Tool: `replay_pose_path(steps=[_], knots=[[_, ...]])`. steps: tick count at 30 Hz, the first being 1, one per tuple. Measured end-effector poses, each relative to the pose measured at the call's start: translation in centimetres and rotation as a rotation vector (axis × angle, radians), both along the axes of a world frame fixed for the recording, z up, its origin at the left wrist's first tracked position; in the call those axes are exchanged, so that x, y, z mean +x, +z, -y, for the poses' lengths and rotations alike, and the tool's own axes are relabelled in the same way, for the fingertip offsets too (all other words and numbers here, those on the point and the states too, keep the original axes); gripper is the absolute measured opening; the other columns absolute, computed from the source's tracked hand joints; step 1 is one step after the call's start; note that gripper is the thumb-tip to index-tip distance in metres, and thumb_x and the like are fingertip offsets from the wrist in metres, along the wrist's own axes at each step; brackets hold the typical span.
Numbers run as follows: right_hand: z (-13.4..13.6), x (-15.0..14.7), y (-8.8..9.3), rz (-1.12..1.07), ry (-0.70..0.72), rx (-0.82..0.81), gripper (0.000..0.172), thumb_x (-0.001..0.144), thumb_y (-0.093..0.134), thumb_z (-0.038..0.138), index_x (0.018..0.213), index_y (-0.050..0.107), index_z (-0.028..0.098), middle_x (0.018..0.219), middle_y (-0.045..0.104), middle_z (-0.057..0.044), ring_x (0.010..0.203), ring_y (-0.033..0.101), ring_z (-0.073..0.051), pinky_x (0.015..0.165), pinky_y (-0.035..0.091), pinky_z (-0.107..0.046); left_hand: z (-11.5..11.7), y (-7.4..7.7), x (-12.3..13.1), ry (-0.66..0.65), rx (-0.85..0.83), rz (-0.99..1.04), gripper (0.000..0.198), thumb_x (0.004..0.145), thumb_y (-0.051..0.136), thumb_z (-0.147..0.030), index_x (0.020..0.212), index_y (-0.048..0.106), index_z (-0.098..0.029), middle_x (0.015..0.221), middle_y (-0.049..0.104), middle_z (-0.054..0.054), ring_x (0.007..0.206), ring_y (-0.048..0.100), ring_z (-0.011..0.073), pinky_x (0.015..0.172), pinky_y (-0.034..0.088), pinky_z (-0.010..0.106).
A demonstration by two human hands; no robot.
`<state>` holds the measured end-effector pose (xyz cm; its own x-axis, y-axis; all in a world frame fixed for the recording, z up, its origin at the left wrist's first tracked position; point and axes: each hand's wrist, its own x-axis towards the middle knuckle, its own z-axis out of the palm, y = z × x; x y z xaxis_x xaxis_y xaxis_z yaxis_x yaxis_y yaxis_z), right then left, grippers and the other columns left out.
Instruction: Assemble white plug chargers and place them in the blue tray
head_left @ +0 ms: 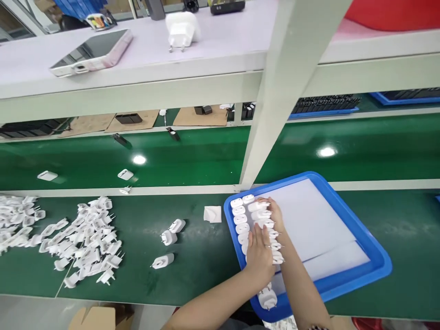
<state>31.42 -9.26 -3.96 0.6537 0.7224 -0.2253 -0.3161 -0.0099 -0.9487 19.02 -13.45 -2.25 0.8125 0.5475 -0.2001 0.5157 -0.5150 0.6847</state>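
A blue tray [374,256] lined with white foam sheet sits on the green bench at the lower right. Rows of white plug adapters [239,219] lie along its left side. My left hand [259,254] lies flat on the second row, fingers stretched forward and open. My right hand [275,215] rests against the right side of that same row, fingers curled along the adapters and touching them. One more adapter [267,299] lies at the tray's near corner.
A heap of loose white plug adapters [87,243] covers the bench at left, with three strays [170,236] nearer the tray. A folded white cloth [212,214] lies by the tray. A white post [275,101] rises behind it; a shelf above holds a tablet [92,51] and a charger [181,30].
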Motion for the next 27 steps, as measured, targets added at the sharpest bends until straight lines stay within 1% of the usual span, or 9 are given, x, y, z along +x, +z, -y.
replay_pose_path(steps=[4, 6, 10, 13, 17, 19, 22, 24, 27], knots=[[-1.0, -1.5, -1.2, 0.146, 0.143, -0.078, 0.033, 0.068, 0.038, 0.041, 0.052, 0.056, 0.018, 0.064, 0.059, -0.002, 0.068, 0.052, -0.016, 0.072, 0.036, -0.030, -0.2, -1.2, 0.0, 0.067, 0.081, -0.118, 0.095, 0.047, 0.060, -0.017, 0.124, 0.005, -0.014, 0.130, -0.005, 0.014, 0.114, -0.008, 0.0344, 0.091, 0.005, 0.055], [-0.8, -1.6, -1.2, 0.247, 0.104, -0.094, 0.030, 0.067, 0.040, 0.040, 0.054, 0.055, 0.018, 0.066, 0.058, -0.001, 0.068, 0.051, -0.015, 0.070, 0.036, -0.030, -0.2, -0.8, -0.1, 0.058, 0.105, -0.141, 0.097, 0.045, 0.063, -0.020, 0.124, 0.007, -0.015, 0.130, -0.005, 0.013, 0.114, -0.007, 0.0347, 0.091, 0.006, 0.056], [-0.1, -0.7, -1.6, 0.356, -0.110, -0.176, 0.024, 0.067, 0.040, 0.038, 0.056, 0.049, 0.020, 0.059, 0.052, 0.001, 0.061, 0.047, -0.013, 0.063, 0.037, -0.028, 0.1, 2.2, -1.9, -0.030, 0.122, -0.085, 0.086, 0.048, 0.062, -0.030, 0.122, 0.018, -0.019, 0.131, 0.004, 0.011, 0.115, -0.002, 0.0343, 0.090, 0.010, 0.055], [0.1, -0.2, -2.1, 0.333, -0.101, -0.211, 0.026, 0.069, 0.036, 0.039, 0.061, 0.050, 0.019, 0.060, 0.052, 0.000, 0.060, 0.046, -0.013, 0.061, 0.038, -0.029, -1.0, 5.1, -5.7, -0.026, 0.186, -0.024, 0.060, 0.058, 0.055, -0.033, 0.114, 0.033, -0.025, 0.128, 0.019, 0.006, 0.117, 0.008, 0.0305, 0.090, 0.013, 0.053], [-0.5, -0.5, -2.5, 0.343, -0.095, -0.145, 0.031, 0.071, 0.034, 0.039, 0.082, 0.054, 0.018, 0.089, 0.055, -0.004, 0.084, 0.047, -0.016, 0.075, 0.036, -0.032, -6.0, 6.3, -13.8, 0.465, 0.359, -0.014, 0.034, 0.068, 0.045, -0.031, 0.101, 0.045, -0.023, 0.121, 0.033, 0.005, 0.115, 0.020, 0.0258, 0.092, 0.016, 0.048], [-0.8, -0.9, -2.5, 0.319, -0.034, -0.113, 0.033, 0.071, 0.034, 0.039, 0.087, 0.054, 0.019, 0.097, 0.053, -0.005, 0.090, 0.045, -0.016, 0.080, 0.033, -0.033, -8.9, 5.3, -18.3, 0.783, 0.379, -0.023, 0.036, 0.067, 0.044, -0.036, 0.099, 0.046, -0.019, 0.118, 0.036, 0.007, 0.112, 0.025, 0.0255, 0.092, 0.021, 0.043], [-1.0, -1.1, -2.3, 0.278, 0.055, -0.081, 0.031, 0.070, 0.039, 0.037, 0.089, 0.056, 0.020, 0.102, 0.052, -0.004, 0.093, 0.045, -0.016, 0.084, 0.031, -0.033, -11.7, 2.5, -23.5, 1.206, 0.090, -0.042, 0.039, 0.070, 0.036, -0.039, 0.101, 0.042, -0.016, 0.110, 0.045, 0.009, 0.104, 0.038, 0.0237, 0.086, 0.032, 0.038], [-1.0, -1.1, -2.3, 0.264, 0.086, -0.061, 0.030, 0.069, 0.041, 0.036, 0.089, 0.056, 0.019, 0.103, 0.051, -0.004, 0.095, 0.044, -0.016, 0.084, 0.031, -0.033, -12.1, 0.6, -25.3, 1.340, -0.130, 0.031, 0.041, 0.073, 0.029, -0.040, 0.105, 0.039, -0.016, 0.110, 0.045, 0.009, 0.102, 0.041, 0.0210, 0.083, 0.036, 0.034], [-0.9, -1.0, -2.3, 0.327, 0.056, -0.076, 0.030, 0.068, 0.043, 0.035, 0.089, 0.057, 0.019, 0.101, 0.051, -0.005, 0.093, 0.045, -0.017, 0.083, 0.032, -0.033, -11.5, -1.4, -25.8, 1.299, -0.263, 0.141, 0.041, 0.075, 0.025, -0.040, 0.108, 0.036, -0.017, 0.114, 0.042, 0.009, 0.103, 0.041, 0.0187, 0.080, 0.038, 0.029]])
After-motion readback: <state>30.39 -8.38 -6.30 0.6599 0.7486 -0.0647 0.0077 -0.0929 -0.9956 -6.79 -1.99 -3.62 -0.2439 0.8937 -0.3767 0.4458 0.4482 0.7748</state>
